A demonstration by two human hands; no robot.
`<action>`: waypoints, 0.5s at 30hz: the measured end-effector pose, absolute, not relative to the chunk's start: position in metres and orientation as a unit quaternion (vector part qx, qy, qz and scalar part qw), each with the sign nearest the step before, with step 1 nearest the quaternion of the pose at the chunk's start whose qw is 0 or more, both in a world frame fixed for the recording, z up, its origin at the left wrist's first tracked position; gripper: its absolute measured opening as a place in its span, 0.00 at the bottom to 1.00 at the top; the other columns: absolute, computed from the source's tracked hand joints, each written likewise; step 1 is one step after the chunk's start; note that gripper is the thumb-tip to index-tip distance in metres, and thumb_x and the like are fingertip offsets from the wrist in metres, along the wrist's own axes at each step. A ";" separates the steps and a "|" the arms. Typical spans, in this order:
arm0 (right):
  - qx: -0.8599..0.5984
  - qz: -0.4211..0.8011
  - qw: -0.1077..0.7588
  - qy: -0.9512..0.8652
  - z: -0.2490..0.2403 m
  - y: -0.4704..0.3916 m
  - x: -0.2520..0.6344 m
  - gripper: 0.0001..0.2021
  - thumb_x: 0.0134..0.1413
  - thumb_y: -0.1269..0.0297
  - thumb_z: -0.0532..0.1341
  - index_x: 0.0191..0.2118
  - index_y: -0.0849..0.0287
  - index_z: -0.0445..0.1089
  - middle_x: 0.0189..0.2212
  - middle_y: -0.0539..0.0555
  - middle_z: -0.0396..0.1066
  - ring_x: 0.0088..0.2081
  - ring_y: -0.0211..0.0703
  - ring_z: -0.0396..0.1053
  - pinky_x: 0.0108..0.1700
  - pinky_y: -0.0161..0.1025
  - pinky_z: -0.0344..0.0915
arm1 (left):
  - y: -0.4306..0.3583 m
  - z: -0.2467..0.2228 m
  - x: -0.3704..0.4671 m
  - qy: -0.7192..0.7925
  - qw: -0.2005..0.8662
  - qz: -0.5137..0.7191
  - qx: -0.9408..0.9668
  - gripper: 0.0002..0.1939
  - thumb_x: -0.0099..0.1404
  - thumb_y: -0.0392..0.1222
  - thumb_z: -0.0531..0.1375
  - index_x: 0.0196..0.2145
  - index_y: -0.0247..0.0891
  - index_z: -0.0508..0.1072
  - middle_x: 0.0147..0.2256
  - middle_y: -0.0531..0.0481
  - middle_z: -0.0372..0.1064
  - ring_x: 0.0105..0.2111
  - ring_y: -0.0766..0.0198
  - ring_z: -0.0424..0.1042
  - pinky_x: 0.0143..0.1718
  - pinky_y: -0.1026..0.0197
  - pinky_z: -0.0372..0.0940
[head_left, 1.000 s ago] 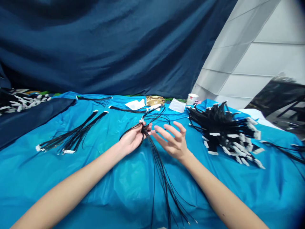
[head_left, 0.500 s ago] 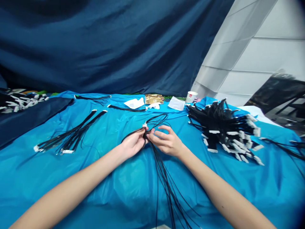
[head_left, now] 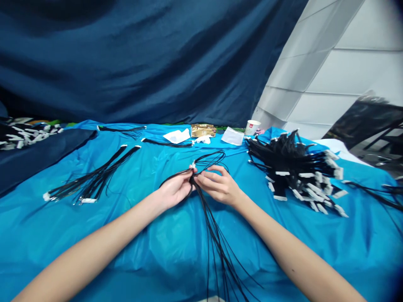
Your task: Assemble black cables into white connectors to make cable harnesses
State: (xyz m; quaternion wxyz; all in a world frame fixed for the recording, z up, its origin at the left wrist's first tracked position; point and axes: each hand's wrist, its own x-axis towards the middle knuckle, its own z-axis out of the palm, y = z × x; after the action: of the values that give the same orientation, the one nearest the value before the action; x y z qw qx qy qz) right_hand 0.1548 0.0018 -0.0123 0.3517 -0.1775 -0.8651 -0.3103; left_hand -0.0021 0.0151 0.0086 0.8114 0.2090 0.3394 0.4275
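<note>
Black wire bundle (head_left: pixel 205 205) hangs between the two hands over the blue-covered desk (head_left: pixel 163 256). Both forearms (head_left: pixel 94 253) angle inward; the left hand (head_left: pixel 175 189) pinches the wires, while the right hand (head_left: pixel 222 188) has fingers curled against them, grip unclear. Beyond sit one cup (head_left: pixel 252 128) and one gold packet (head_left: pixel 201 130).

Blue sheet (head_left: pixel 145 176) offers passage beside the left hand (head_left: pixel 174 189); rightward, the cable heap (head_left: pixel 289 157) (thickly piled) obstructs.

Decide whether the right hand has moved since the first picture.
Yes: judged against the cup, the right hand has moved left, towards the held wires.
</note>
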 end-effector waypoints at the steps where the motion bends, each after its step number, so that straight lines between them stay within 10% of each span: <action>1: -0.181 -0.308 0.362 -0.861 -0.011 0.001 0.154 0.08 0.56 0.74 0.53 0.40 0.59 0.66 0.34 0.49 0.73 0.39 0.34 0.69 0.46 0.41 0.62 | 0.015 0.010 -0.002 0.340 0.813 0.426 0.208 0.15 0.63 0.28 0.47 0.23 0.32 0.68 0.24 0.50 0.66 0.24 0.71 0.66 0.31 0.66 0.63; 15: -0.288 -0.147 0.460 -0.827 -0.011 -0.004 0.146 0.08 0.51 0.70 0.59 0.38 0.58 0.70 0.35 0.53 0.73 0.38 0.41 0.65 0.40 0.41 0.63 | 0.012 0.013 -0.001 0.329 0.820 0.428 0.189 0.13 0.63 0.28 0.47 0.26 0.31 0.68 0.25 0.50 0.66 0.24 0.72 0.66 0.27 0.67 0.64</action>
State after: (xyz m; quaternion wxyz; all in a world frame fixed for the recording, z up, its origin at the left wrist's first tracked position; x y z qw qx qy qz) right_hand 0.1461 -0.0035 -0.0111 0.4603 -0.2876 -0.8270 -0.1466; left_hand -0.0005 0.0116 0.0133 0.8202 0.1886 0.3291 0.4284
